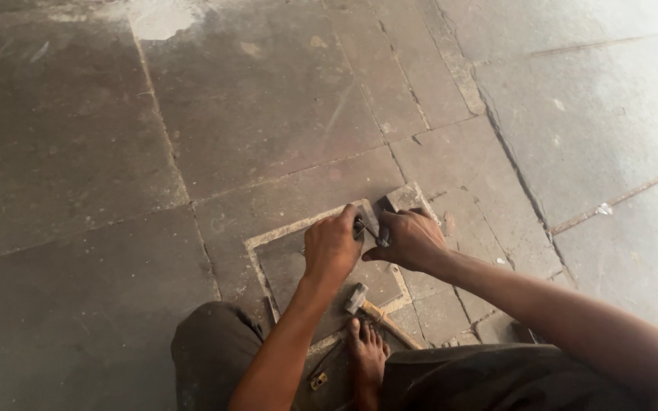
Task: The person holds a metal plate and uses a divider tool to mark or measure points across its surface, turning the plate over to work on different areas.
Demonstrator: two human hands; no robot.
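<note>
Gripping a slim metal tool (365, 228) between both fists, I crouch over a square stone slab (291, 262) set in a pale border on the floor. My left hand (331, 247) is curled tight, knuckles up, with the tool's near end buried inside it; my right hand (413, 240) folds its fingers around the other end, thumb pointing back toward the left. The tool shows only in the narrow gap between the two hands, so I cannot tell exactly what kind it is; its long axis runs roughly left to right, slightly tilted, and its tip seems to sit at the slab's far right corner. Both hands are equally close to it, touching it. Just beyond my right knuckles lies a small loose stone piece (405, 198). Nearer to me, a hammer (371, 308) lies on the slab, metal head toward my left wrist, wooden handle running back to the right, just beside my bare foot (367, 358). Around it all stretches the worn stone floor (116, 152).
</note>
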